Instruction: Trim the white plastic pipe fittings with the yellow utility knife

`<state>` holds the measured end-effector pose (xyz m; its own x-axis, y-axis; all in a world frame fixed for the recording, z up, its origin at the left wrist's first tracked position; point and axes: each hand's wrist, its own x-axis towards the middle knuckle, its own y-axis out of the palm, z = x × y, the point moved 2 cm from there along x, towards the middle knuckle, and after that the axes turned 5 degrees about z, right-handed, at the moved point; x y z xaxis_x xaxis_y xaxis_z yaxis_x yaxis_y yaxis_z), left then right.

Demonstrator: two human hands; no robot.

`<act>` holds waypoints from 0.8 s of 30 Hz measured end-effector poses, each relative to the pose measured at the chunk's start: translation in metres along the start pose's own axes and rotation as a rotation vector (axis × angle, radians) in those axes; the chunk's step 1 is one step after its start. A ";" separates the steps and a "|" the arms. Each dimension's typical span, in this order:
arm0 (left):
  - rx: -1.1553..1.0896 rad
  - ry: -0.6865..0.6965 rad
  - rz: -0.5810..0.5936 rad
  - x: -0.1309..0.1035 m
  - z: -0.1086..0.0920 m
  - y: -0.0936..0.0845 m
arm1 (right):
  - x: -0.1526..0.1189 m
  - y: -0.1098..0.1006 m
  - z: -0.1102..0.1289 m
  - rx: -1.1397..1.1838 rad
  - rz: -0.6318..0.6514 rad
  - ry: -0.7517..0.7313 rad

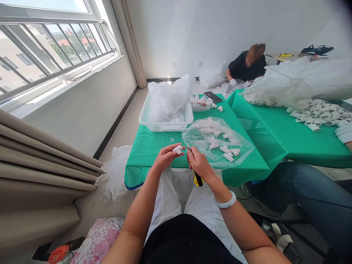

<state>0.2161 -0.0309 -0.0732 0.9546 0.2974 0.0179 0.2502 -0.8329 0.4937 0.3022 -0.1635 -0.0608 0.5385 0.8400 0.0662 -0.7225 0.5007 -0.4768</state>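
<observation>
The left hand (167,156) pinches a small white pipe piece (178,149) over the near edge of the green table (145,150). Just beside it, the right hand (200,162) is curled around a yellow knife (197,179). A clear bag (243,146) of more pieces (224,149) lies near the right edge.

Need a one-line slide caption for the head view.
Left hand holds a white T-shaped fitting, right hand a yellow-handled knife, at a green-covered table.
</observation>
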 end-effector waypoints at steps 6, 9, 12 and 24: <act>0.057 0.024 -0.029 0.001 0.005 -0.004 | 0.002 0.004 0.004 -0.074 -0.017 -0.047; 0.086 0.016 -0.036 0.001 0.005 -0.004 | 0.003 0.004 0.007 -0.183 -0.037 -0.069; 0.109 0.016 -0.019 0.001 0.006 -0.004 | 0.004 0.005 0.007 -0.260 -0.064 -0.061; 0.262 0.082 0.006 0.003 0.010 -0.003 | -0.001 0.010 0.004 -0.234 -0.177 -0.031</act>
<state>0.2200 -0.0315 -0.0832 0.9425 0.3200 0.0963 0.2881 -0.9240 0.2515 0.2932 -0.1587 -0.0624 0.6311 0.7517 0.1913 -0.4971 0.5813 -0.6442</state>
